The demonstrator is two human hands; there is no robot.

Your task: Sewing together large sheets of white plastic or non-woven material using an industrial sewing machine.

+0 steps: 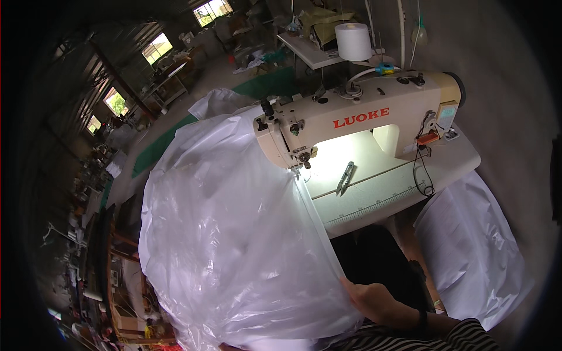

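Observation:
A large, shiny white plastic sheet billows over the left side of the sewing machine. Its right edge runs from under the presser foot down toward me in a straight, folded line. At the lower end of that edge, my right hand has its fingers closed on the sheet; a dark band circles the wrist. My left hand does not show. Thread snips lie on the lit machine bed, right of the needle area.
Above the machine stands a white thread cone. A second white plastic bundle hangs at the right, below the table's corner. A black cord dangles from the machine's right end. Beyond the sheet, green matting crosses the workshop floor.

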